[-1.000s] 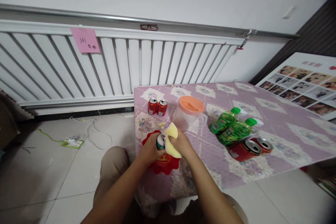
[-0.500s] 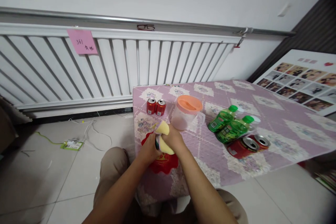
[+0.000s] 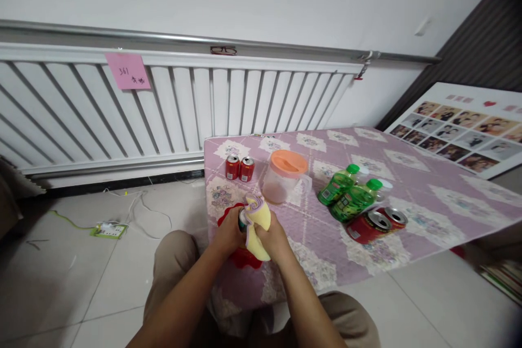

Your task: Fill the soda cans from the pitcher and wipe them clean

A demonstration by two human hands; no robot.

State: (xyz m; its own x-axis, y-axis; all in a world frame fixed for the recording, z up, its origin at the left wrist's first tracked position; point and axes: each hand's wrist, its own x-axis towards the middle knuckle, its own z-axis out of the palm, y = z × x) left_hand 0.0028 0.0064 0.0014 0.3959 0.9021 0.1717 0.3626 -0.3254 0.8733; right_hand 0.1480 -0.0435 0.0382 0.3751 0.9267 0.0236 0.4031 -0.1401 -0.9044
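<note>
My left hand (image 3: 229, 232) is wrapped round a dark green object (image 3: 242, 219), a can or a bottle, mostly hidden by the fingers and a cloth. My right hand (image 3: 272, 237) grips a yellow cloth with a purple edge (image 3: 258, 243), bunched against that object. Both hands are held over a red scalloped mat (image 3: 246, 259) near the table's front left corner. Just beyond them stands a clear pitcher (image 3: 278, 185) with an orange lid. Two small red cans (image 3: 240, 168) stand side by side behind, to the left of the pitcher.
On the flowered tablecloth (image 3: 304, 228), green bottles (image 3: 354, 199) and larger red cans (image 3: 369, 227) stand at the right. A white radiator (image 3: 179, 109) runs behind the table. A photo board (image 3: 460, 129) leans at the back right, and a power strip (image 3: 108, 230) lies on the floor.
The yellow cloth has turned and now hangs lower over the object. My right hand has moved slightly down. The whole view has shifted a little.
</note>
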